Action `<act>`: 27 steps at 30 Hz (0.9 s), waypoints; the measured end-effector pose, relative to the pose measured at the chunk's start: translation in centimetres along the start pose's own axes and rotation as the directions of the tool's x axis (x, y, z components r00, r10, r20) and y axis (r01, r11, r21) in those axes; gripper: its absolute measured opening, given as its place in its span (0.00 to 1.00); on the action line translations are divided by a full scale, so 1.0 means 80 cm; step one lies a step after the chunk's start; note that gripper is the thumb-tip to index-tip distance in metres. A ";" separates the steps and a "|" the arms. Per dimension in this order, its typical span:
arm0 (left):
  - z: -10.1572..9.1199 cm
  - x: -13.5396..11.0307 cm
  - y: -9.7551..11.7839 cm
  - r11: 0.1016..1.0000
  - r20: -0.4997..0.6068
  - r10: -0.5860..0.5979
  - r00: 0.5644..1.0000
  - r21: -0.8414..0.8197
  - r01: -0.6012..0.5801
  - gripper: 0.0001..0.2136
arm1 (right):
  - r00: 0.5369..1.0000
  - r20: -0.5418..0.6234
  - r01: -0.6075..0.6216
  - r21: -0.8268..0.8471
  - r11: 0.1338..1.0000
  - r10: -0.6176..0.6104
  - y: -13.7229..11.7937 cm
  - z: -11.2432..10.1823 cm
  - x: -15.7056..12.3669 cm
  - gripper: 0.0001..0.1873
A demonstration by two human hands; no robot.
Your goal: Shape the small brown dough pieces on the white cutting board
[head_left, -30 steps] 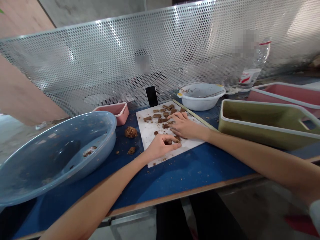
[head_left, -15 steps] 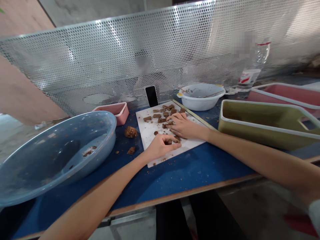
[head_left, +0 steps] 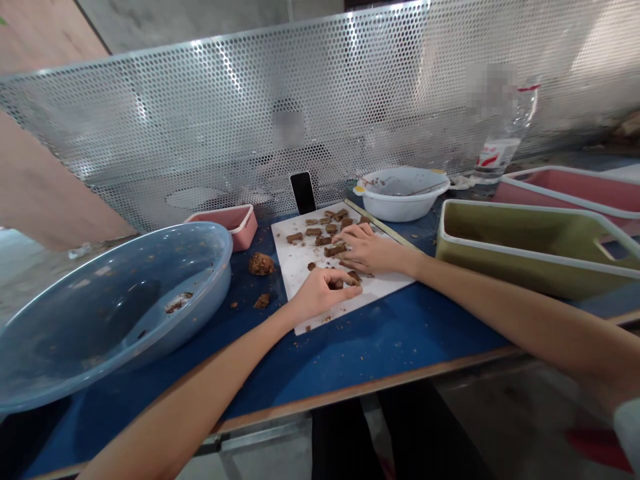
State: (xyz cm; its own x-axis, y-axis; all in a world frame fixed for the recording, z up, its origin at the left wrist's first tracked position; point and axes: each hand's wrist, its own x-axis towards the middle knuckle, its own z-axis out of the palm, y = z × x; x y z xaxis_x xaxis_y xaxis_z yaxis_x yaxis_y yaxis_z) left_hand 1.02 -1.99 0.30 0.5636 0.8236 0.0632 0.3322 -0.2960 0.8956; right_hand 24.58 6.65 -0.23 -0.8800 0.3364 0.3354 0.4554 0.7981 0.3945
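Note:
My left hand is curled with thumb and fingers round a small brown, crumbly, clay-like piece, low over a white sheet. Its grip partly hides the piece. Just beyond, my right hand lies palm down over the sheet, its fingers spread. A short brown block sits by the right fingertips, and whatever is under that palm is hidden. Several similar blocks lie in loose rows on the far part of the sheet, with crumbs among them.
A large brown lump and a smaller one lie left of the sheet on the blue table. Around stand a blue basin, pink box, phone, white basin, green bin and bottle.
My right hand has shifted slightly, and the block by its fingertips shows more. My left hand keeps its place and its hold on the brown piece.

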 end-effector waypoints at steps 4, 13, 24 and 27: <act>0.000 0.001 0.000 1.000 0.002 0.008 1.000 0.002 -0.009 0.23 | 0.999 0.018 -0.048 0.088 0.995 0.047 -0.003 -0.001 0.000 0.22; 0.000 -0.001 0.004 1.000 0.000 -0.014 1.000 0.013 0.014 0.25 | 0.970 -0.011 -0.238 0.166 0.957 0.243 -0.013 -0.004 0.010 0.23; -0.001 0.001 0.003 1.000 -0.009 -0.014 1.000 0.018 0.014 0.26 | 0.948 0.100 -0.314 0.157 0.936 0.301 -0.015 0.016 0.024 0.26; -0.001 0.000 0.005 1.000 -0.006 -0.008 1.000 0.011 0.008 0.27 | 0.944 0.110 -0.325 0.141 0.935 0.311 -0.014 0.016 0.025 0.26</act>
State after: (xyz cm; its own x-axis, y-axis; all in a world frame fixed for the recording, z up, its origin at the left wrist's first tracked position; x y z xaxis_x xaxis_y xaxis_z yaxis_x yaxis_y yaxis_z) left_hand 1.11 -2.03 0.73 0.5565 0.8288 0.0589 0.3452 -0.2950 0.8910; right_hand 22.10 7.05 -1.11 -0.7037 0.6209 0.3452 0.6927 0.7076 0.1395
